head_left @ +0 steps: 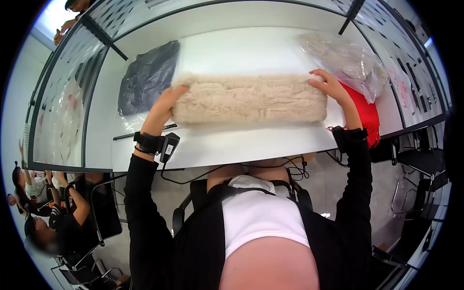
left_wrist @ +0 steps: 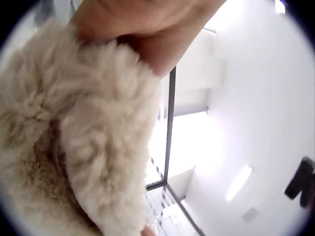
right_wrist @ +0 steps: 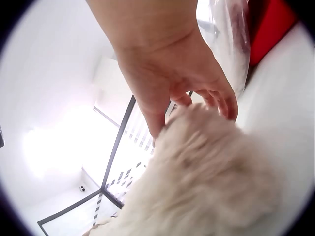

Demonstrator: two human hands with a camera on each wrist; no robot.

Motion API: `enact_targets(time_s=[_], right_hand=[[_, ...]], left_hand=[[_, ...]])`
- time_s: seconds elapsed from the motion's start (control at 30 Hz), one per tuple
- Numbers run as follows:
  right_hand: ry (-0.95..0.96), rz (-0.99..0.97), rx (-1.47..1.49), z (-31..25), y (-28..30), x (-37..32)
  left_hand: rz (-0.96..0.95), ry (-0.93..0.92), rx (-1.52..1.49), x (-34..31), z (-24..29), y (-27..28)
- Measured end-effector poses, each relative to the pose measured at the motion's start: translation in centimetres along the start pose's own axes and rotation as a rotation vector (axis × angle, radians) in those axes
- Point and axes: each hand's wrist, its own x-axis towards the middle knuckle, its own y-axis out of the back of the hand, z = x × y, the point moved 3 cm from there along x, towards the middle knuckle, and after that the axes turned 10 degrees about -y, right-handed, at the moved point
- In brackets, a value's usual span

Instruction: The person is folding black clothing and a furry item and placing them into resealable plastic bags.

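Note:
A long beige furry piece point(head_left: 249, 99) lies lengthwise across the white table, folded or rolled into a band. My left hand point(head_left: 169, 100) grips its left end, thumb on top. At the other end my right hand point(head_left: 332, 88) holds the upper corner between thumb and fingers. In the left wrist view the fur point(left_wrist: 108, 132) shows a fold opening at its end, below the hand point(left_wrist: 142, 24). The right wrist view shows the curled fingers of the hand point(right_wrist: 172, 73) around the fur's edge point(right_wrist: 206, 172).
A dark grey item in clear plastic point(head_left: 147, 77) lies at the left, a black stick point(head_left: 145, 132) near it. Bagged beige fur point(head_left: 345, 60) and red fringed cloth point(head_left: 362, 113) lie at the right. The white table point(head_left: 232, 150) has a framed partition around it. People sit at lower left.

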Motion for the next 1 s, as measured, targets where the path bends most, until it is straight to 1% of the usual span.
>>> enact_targets(time_s=[0.03, 0.07, 0.1, 0.13, 0.17, 0.2, 0.23, 0.3, 0.33, 0.47, 0.53, 0.57, 0.6, 0.63, 0.67, 0.7, 0.73, 0.77, 0.8, 0.83, 0.87, 0.9, 0.97, 1.0], right_hand=[[-0.008, 0.011, 0.079, 0.9, 0.1, 0.2], [-0.018, 0.023, 0.156, 2.0, -0.1, 0.5], [-0.03, 0.034, 0.234, 2.9, -0.3, 0.7], [-0.053, 0.03, 0.202, 3.3, -0.4, 0.5], [-0.049, -0.021, 0.215, 3.0, -0.6, 0.0], [-0.091, -0.04, 0.205, 2.8, -1.0, -0.7], [-0.138, -0.058, 0.196, 2.1, -1.4, -1.3], [0.002, -0.132, 0.191, 1.6, -2.4, -1.7], [-0.024, -0.049, 0.174, -0.3, -2.5, -2.7], [-0.098, -0.102, 0.285, -0.9, -3.5, -2.4], [-0.091, -0.139, 0.285, -2.2, -2.4, -2.0], [-0.082, -0.165, 0.288, -2.9, -2.1, -1.6], [-0.063, -0.108, 0.258, -3.7, -2.0, -0.4], [-0.008, -0.19, 0.27, -5.4, -1.9, 0.8], [0.029, -0.167, 0.28, -8.5, -1.2, 1.5], [0.107, -0.112, 0.233, -10.5, -1.0, 3.3], [0.183, -0.056, 0.189, -12.6, -0.8, 5.6], [0.205, -0.057, 0.248, -15.2, -0.8, 7.7], [0.259, -0.085, 0.274, -18.8, -0.1, 7.6], [0.667, 0.06, 0.521, -22.3, -0.1, 14.8], [0.593, 0.012, 0.621, -23.8, 0.2, 15.0], [0.629, 0.052, 0.496, -24.4, 0.2, 15.1], [0.694, 0.134, 0.245, -25.1, 0.0, 14.9], [0.603, 0.056, 0.186, -24.5, -0.1, 12.0]], left_hand=[[0.03, -0.004, -0.214, -0.1, 0.5, 0.2], [0.014, 0.046, -0.319, -0.2, 0.6, 1.0], [-0.008, 0.039, -0.249, -0.4, 0.4, 1.8], [-0.033, 0.031, -0.18, -0.9, 0.1, 2.5], [-0.066, 0.02, -0.112, -1.3, 0.1, 2.3], [-0.04, 0.068, 0.03, -1.5, 0.0, 1.7], [-0.048, 0.028, 0.073, -1.4, -0.2, 1.3], [-0.065, -0.046, 0.155, -1.2, -0.9, 1.1], [-0.091, -0.026, 0.163, -1.0, -1.0, 1.1], [-0.154, -0.078, 0.094, -1.0, 1.3, 0.0], [-0.128, -0.127, -0.105, -0.7, 2.1, 1.1], [-0.106, -0.15, -0.201, -1.0, 2.7, 1.3], [-0.079, -0.198, -0.224, -1.4, 3.8, 1.9], [0.019, -0.189, -0.166, -1.6, 4.1, 3.6], [0.11, -0.218, -0.126, -1.9, 4.9, 5.3], [0.201, -0.248, -0.083, -2.3, 5.6, 6.9], [0.183, -0.371, -0.119, -2.4, 5.8, 9.3], [0.264, -0.391, -0.158, -3.1, 6.1, 11.0], [0.344, -0.413, -0.197, -4.0, 6.5, 12.3], [0.423, -0.438, -0.241, -4.8, 6.6, 13.6], [0.416, -0.502, -0.254, -5.9, 5.9, 14.7], [0.439, -0.576, -0.228, -6.4, 5.0, 14.9], [0.599, -0.478, -0.307, -8.2, 1.6, 14.5], [0.653, -0.418, -0.318, -8.6, -0.8, 14.8]])
